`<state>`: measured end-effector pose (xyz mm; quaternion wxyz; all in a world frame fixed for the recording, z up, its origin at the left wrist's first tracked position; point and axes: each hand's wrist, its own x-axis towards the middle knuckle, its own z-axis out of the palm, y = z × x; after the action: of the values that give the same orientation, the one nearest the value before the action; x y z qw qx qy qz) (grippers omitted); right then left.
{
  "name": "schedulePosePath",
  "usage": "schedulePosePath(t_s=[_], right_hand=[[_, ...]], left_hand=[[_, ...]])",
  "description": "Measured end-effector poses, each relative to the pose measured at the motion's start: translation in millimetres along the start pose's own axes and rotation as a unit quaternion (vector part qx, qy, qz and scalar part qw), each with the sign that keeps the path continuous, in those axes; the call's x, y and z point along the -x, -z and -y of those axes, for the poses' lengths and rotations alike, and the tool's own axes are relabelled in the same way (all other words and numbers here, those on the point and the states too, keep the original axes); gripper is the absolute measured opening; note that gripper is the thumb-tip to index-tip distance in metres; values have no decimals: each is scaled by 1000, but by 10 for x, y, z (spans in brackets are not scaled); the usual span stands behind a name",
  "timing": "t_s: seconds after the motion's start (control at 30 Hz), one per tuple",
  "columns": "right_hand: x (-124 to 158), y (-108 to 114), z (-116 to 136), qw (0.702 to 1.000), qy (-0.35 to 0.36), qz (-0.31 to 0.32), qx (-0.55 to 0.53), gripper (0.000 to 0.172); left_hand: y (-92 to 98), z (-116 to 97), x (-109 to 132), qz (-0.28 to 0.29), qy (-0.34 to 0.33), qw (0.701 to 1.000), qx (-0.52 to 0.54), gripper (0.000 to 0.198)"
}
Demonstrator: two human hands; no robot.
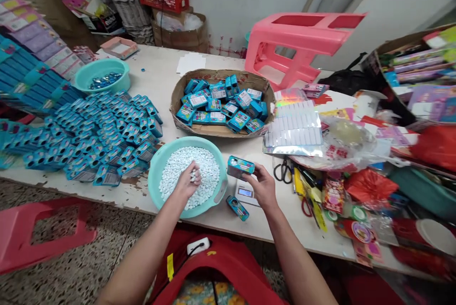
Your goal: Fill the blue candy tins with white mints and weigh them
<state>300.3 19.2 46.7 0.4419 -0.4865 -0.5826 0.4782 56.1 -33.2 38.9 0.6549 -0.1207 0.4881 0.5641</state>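
My left hand (186,183) is over the turquoise basin (154,186), its fingers curled round a few small white pellets. More white pellets (210,172) fill the basin beneath it. Between the thumb and fingers of my right hand (263,185) is a small blue box (241,167), held just above a digital scale (245,193) with a lit display. A second blue box (237,207) lies on the table beside the scale, close to the basin.
Many blue boxes (103,138) crowd the table at left. Behind the basin, a cardboard tray (223,74) holds several more. Scissors (282,171), stickers (294,129) and plastic bags lie at right. A pink stool (302,34) rests on the table at the back.
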Motion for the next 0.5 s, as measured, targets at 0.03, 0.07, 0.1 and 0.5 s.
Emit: schedulePosePath(t_s=[0.03, 0.07, 0.1, 0.5], right_hand=[[-21, 127, -121, 999, -29, -39, -24, 39], [-46, 251, -245, 995, -49, -75, -38, 41], [-75, 364, -365, 992, -60, -104, -43, 43], [-142, 714, -903, 983, -106, -147, -35, 61]], left_hand=[[41, -25, -13, -6, 1, 1000, -1, 28], [81, -45, -32, -13, 1, 1000, -2, 29], [117, -59, -56, -19, 0, 1000, -3, 30], [233, 20, -231, -10, -11, 999, -38, 24]])
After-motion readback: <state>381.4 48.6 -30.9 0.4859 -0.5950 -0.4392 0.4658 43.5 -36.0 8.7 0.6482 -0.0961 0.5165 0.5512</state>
